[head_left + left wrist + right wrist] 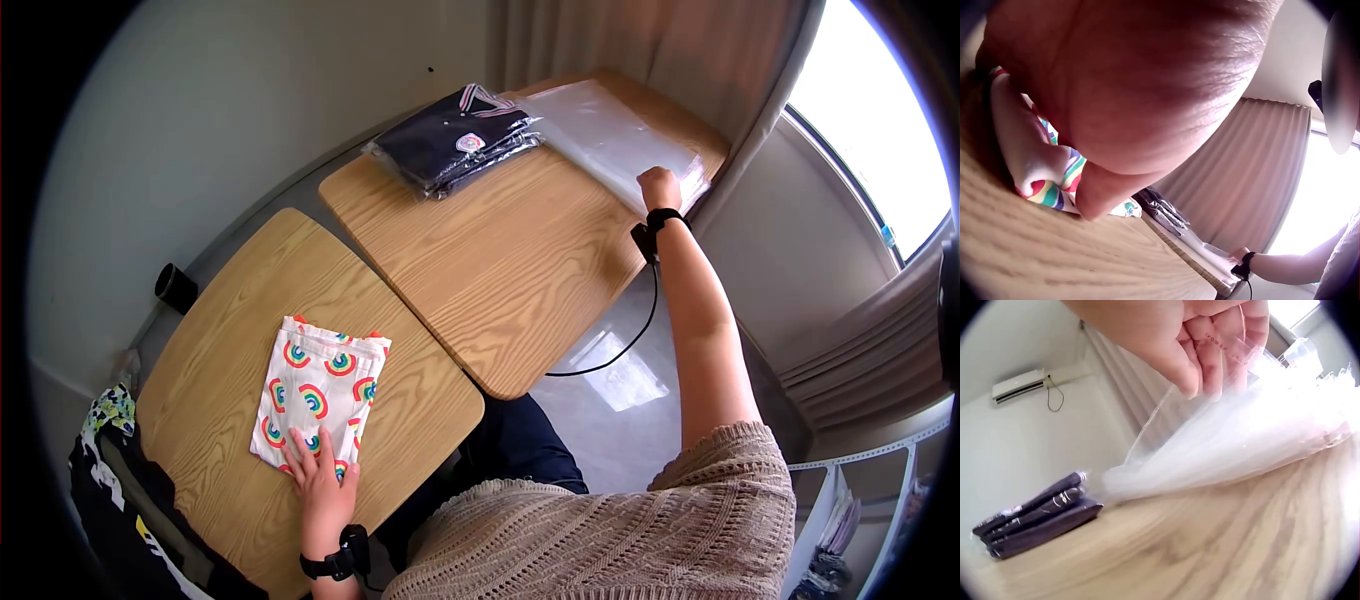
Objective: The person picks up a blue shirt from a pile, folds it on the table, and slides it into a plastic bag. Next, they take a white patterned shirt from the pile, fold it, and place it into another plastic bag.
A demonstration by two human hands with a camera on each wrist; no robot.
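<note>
A folded white cloth with rainbow prints [312, 385] lies on the left table; my left hand [322, 490] rests on its near edge, fingers spread. In the left wrist view the palm [1129, 81] covers most of the rainbow cloth [1063, 181]. At the far right, my right hand [660, 188] is at the near corner of a stack of clear plastic bags [610, 130]. The right wrist view shows its fingers [1212, 375] curled, pinching the edge of a top bag lifted off the stack [1241, 440].
Dark garments in clear bags [455, 140] are piled at the back of the right table [480, 260], left of the plastic stack. Dark clothes [150, 500] hang beside the left table [220, 330]. A black bin [177, 288] stands by the wall. A gap separates the two tables.
</note>
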